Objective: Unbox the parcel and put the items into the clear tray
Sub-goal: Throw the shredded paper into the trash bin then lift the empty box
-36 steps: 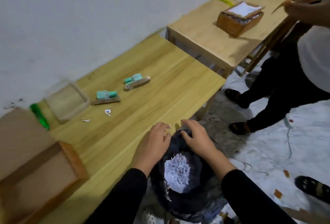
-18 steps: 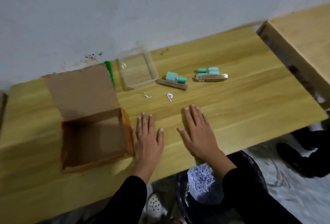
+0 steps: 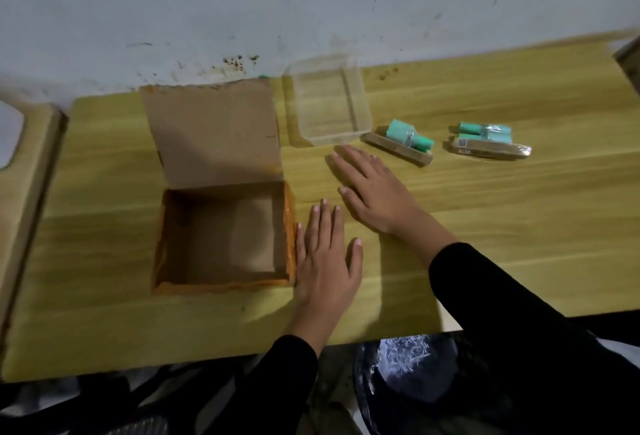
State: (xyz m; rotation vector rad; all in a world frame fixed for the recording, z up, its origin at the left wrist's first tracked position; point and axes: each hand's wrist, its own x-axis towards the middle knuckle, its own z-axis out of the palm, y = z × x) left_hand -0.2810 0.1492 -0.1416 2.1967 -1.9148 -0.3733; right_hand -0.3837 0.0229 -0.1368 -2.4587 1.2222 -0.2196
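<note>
Cardboard box (image 3: 221,237) open, flap up; clear tray (image 3: 329,102) holds nothing.

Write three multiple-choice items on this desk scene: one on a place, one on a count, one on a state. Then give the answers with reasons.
1. Where does the clear tray stand?
A. Inside the cardboard box
B. On the desk, right of the raised box flap
C. On the floor

2. How many packaged items lie on the desk?
A. Two
B. Four
C. None

3. What is the state of the cardboard box?
A. Taped shut
B. Open, and holding all the items
C. Open, and looks empty

Answers:
1 B: the tray stands by the wall beside the flap.
2 A: the nearer pack and the farther pack lie right of the tray.
3 C: the flap is up and only the bare floor of the box shows.
</note>
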